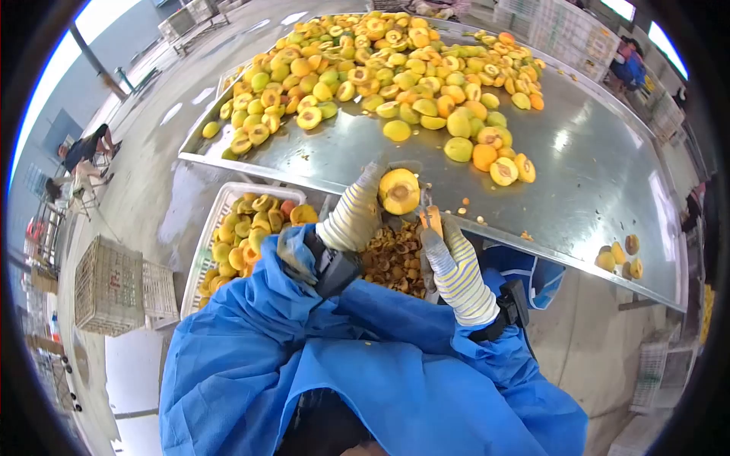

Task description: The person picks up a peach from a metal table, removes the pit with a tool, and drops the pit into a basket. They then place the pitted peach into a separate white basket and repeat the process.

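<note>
My left hand [356,211], in a striped glove, is closed on a halved yellow fruit [399,191], its cut face with a brown hollow turned up. Just to the right, my right hand [456,262], gloved too, is wrapped round a small tool with an orange handle [431,220]; the tool's tip is too small to make out. The two hands are close together but apart, at the near edge of the metal table [578,175]. Under them sits a container of brown pits and scraps [394,262].
Halved fruits [380,68] are heaped at the table's back. A white basket of fruit halves [236,243] stands left of my left hand. Several halves [620,258] lie at the table's right corner. Stacked crates [114,289] stand at left; a seated person [84,152] is farther off.
</note>
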{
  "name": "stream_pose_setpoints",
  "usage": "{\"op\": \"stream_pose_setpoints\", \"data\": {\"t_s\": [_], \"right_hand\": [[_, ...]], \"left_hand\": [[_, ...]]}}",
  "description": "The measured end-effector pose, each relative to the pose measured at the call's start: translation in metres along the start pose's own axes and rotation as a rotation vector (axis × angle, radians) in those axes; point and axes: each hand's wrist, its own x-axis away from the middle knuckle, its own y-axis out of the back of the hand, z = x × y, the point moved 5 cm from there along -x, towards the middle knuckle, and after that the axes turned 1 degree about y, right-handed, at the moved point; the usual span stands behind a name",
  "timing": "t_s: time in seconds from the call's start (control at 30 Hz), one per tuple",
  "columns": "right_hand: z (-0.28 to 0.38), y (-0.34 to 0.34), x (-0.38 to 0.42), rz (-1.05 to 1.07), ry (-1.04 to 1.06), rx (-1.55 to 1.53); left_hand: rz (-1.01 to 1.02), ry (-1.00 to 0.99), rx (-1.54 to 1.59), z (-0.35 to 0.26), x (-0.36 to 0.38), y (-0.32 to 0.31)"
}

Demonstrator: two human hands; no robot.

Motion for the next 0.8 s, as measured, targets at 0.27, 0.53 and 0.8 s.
{"op": "stream_pose_setpoints", "data": {"t_s": [0.27,0.53,0.8], "right_hand": [[0.005,-0.023,0.0,-0.03,0.143,0.475],[0.001,-0.03,0.003,-0.029,0.188,0.657],[-0.014,-0.043,0.01,0.052,0.078,0.268]], "left_hand": [[0.015,-0.158,-0.105,0.002,0.019,0.011],[-0.019,-0.205,-0.161,0.003,0.033,0.007],[-0.077,-0.318,-0.115,0.007,0.039,0.005]]}}
